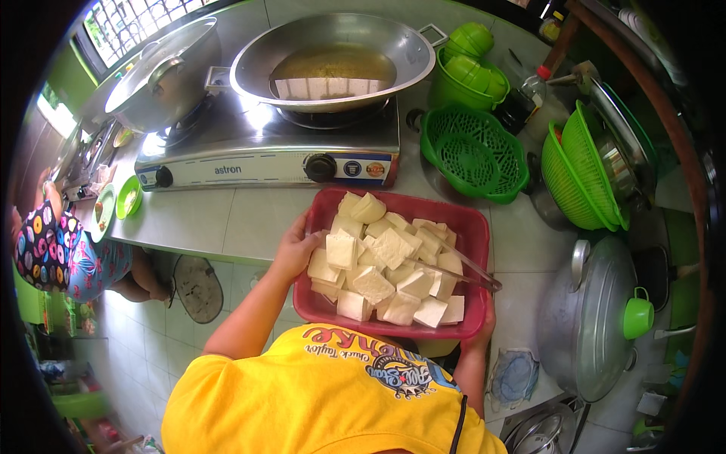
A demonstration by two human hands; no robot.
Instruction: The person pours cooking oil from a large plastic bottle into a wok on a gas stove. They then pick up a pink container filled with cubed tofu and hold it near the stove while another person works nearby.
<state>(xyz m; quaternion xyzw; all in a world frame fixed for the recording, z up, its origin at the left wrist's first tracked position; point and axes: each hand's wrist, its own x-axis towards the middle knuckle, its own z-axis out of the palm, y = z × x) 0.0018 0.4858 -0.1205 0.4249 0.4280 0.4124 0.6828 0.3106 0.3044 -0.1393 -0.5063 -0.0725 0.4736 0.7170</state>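
Between my hands is a red plastic basin (391, 328) heaped with white tofu blocks (394, 248). My left hand (296, 247) grips its left side, thumb over the rim. On the right side, my right hand (489, 320) holds the wall low down, mostly hidden behind the basin. A pair of metal tongs (456, 267) lies across the tofu, handle end over the right rim. Beyond the basin, a large metal wok (334, 31) sits on a gas stove (266, 164). It contains yellowish oil (332, 59) and a row of pale pieces (329, 88) along the near side.
A lidded pot (170, 85) stands on the left burner. Right of the stove are a green colander (476, 153), a green bucket (462, 93) and stacked strainers (578, 170). A large lidded pot (590, 318) and a folded cloth (513, 374) lie right. Another person (68, 249) stands far left.
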